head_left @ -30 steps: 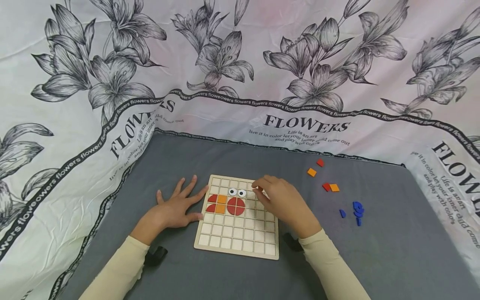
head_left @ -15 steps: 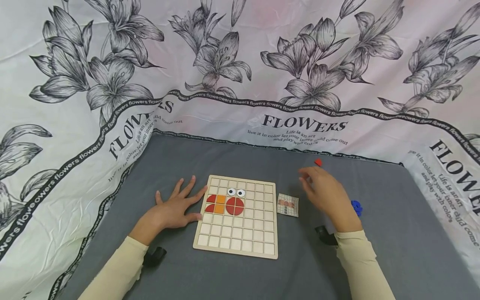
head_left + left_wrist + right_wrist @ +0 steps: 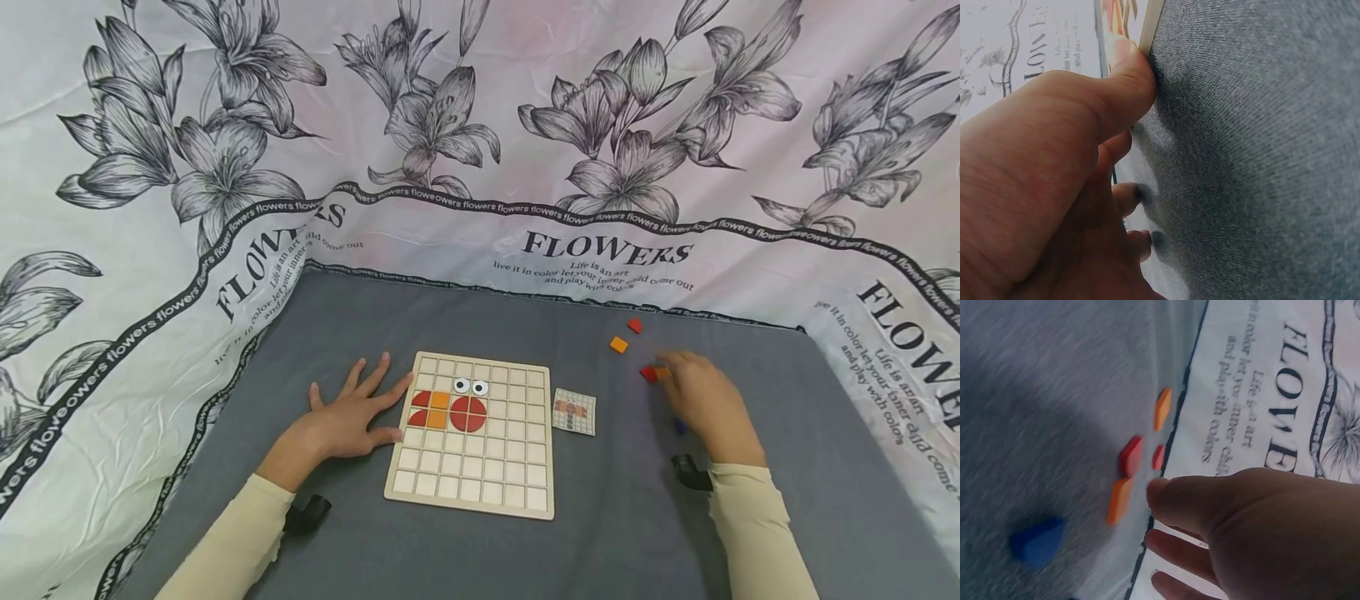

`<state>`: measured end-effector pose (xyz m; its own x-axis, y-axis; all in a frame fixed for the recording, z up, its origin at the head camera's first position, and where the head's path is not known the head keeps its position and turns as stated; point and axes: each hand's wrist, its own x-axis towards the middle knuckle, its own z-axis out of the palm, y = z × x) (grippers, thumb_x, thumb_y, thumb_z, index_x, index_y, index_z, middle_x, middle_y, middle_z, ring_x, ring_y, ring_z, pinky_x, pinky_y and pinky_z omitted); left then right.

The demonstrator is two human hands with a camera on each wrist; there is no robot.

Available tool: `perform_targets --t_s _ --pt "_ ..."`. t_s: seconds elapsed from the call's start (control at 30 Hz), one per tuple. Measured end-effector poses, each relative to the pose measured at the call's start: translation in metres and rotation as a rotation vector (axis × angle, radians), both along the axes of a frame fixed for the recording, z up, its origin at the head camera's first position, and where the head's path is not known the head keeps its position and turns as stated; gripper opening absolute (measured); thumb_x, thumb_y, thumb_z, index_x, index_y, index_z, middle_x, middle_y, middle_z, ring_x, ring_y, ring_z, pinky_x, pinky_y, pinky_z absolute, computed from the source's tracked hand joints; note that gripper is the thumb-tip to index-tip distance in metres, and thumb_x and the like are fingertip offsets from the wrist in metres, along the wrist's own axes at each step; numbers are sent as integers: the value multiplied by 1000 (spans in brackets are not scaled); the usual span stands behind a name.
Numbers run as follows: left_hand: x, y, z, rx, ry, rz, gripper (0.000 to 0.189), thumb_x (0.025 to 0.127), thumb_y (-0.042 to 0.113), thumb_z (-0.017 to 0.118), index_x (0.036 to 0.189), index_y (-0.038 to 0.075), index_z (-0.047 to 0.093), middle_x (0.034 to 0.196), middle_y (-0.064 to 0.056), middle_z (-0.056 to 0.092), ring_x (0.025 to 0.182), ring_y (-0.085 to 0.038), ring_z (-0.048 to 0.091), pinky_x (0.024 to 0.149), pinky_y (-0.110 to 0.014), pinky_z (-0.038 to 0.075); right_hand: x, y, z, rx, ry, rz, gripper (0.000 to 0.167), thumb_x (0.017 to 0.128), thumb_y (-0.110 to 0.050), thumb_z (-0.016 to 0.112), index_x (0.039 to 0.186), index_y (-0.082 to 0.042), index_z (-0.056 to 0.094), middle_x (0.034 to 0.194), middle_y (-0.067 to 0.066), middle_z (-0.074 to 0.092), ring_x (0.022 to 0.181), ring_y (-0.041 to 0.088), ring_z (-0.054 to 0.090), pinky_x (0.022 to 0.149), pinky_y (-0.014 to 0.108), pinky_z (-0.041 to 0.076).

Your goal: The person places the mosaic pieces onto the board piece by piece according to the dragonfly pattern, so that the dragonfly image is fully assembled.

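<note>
My left hand (image 3: 348, 421) rests on the grey cloth with its fingers spread. Its forefinger and thumb touch the left edge of a wooden grid board (image 3: 472, 462); the left wrist view shows the thumb (image 3: 1125, 78) against that edge. Red and orange pieces, a red circle (image 3: 468, 413) and two eye discs (image 3: 470, 387) sit in the grid. At the right, my right hand (image 3: 708, 408) is over the loose pieces, nearest an orange square (image 3: 1120, 500) beside a red piece (image 3: 1130, 456). The right wrist view shows its fingers loosely bent, apart from the square.
A small printed picture card (image 3: 574, 412) lies right of the board. Farther back are another orange square (image 3: 618, 344) and a red piece (image 3: 635, 326). A blue piece (image 3: 1037, 542) lies near my right hand, which hides other blue pieces. A flower-printed curtain (image 3: 592, 225) borders the table.
My right hand has moved from above the board's upper right rightward to the loose pieces, uncovering the picture card. My left hand has stayed at the board's edge.
</note>
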<state>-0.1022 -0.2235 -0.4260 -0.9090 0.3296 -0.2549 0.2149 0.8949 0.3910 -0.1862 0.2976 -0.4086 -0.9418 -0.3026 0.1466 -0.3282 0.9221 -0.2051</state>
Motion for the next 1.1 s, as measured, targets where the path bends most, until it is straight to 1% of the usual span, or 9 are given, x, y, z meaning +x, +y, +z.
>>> perform_targets --t_s 0.07,0.2,0.3,0.43,0.6,0.77,1.0,1.1 --pt "0 0 0 0 -2 0 83 102 53 66 170 31 24 179 -12 3 161 -49 -2 103 -94 -2 1 5 -3 5 -8 -4 34 101 -4 69 133 8 67 131 30 66 122 53 60 99 68 48" --pt "1 0 0 4 -2 3 83 102 53 65 170 31 24 179 -12 3 161 -49 -2 103 -94 -2 2 11 -8 22 -2 4 33 98 -3 72 130 5 70 131 27 68 120 53 62 97 68 50" --pt "2 1 1 7 -1 5 83 102 53 66 170 30 25 179 -12 3 161 -49 -2 103 -94 -2 2 14 -11 48 -27 0 37 97 -4 75 132 3 70 135 26 67 121 54 62 96 69 50" --pt "2 1 2 6 1 6 83 102 53 66 170 31 25 179 -12 4 161 -49 -2 103 -94 -2 0 16 -15 62 -52 -6 38 98 -6 74 135 3 69 140 26 64 124 54 60 97 70 49" --pt "1 0 1 6 -1 4 83 102 53 66 170 31 25 179 -12 3 161 -49 -2 103 -94 -2 -3 16 -18 61 -21 2 36 99 -5 73 133 5 70 139 26 66 124 52 61 97 69 50" --pt "1 0 0 10 0 4 83 102 53 66 170 30 25 179 -12 4 161 -49 -2 103 -94 -3 -8 13 -17 55 -5 0 33 97 -4 74 129 5 73 132 26 69 118 52 64 93 68 52" --pt "2 -1 -1 8 -4 10 83 101 53 66 170 31 26 179 -11 4 161 -49 -2 104 -94 -3 -13 9 -14 43 30 -10 21 96 -6 78 113 4 78 112 25 74 99 49 70 82 65 56" --pt "2 -1 -2 7 3 11 83 101 53 66 170 31 26 179 -11 4 161 -49 -2 104 -94 -3 -15 9 -14 36 48 -9 19 96 -8 79 110 4 78 107 23 73 93 47 71 79 64 56"
